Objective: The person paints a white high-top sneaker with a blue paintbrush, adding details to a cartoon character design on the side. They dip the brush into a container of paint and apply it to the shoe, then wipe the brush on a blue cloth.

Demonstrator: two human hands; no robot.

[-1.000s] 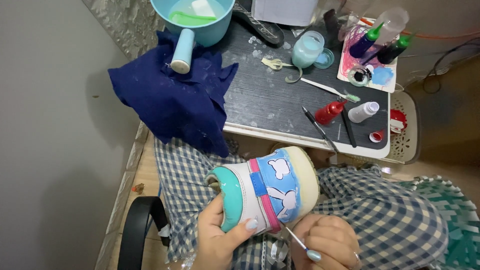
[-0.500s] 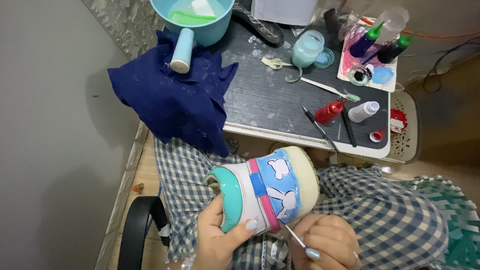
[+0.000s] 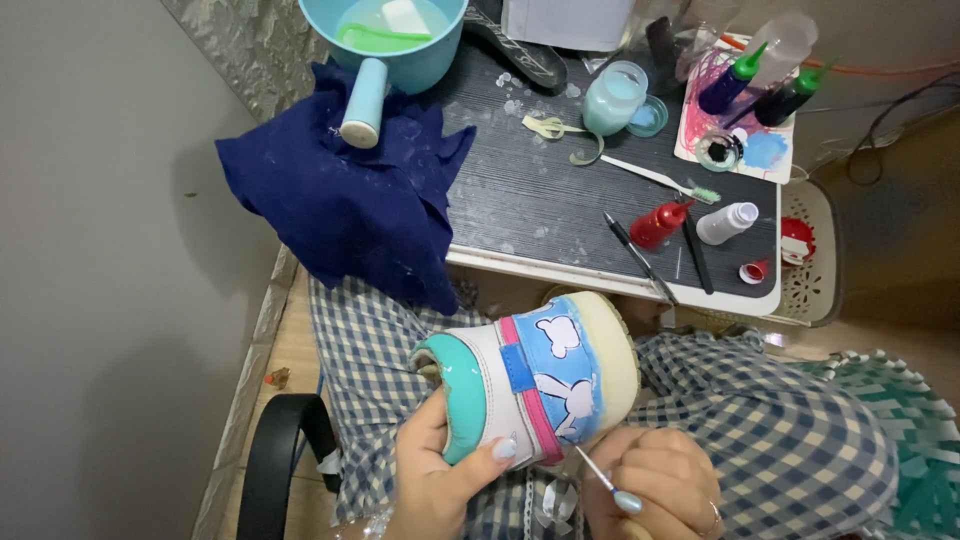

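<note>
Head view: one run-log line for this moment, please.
left hand grips shoe heel | right hand holds thin brush at shoe's side | table: red bottle, blue cloth

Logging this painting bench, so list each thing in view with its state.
White shoe with blue rabbit panel: on its side, held by left hand.
Thin brush: in right hand, tip at shoe.
Red squeeze bottle: lying down.
White squeeze bottle: lying down.
Light blue basin: holds water.

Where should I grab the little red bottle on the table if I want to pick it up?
Grab the red bottle around its fat round body, coming from above. It lies tipped on the dark table, thin nozzle toward the white bottle. A black pen lies close on one side, so pinch across the body, not the slippery nozzle.
</note>
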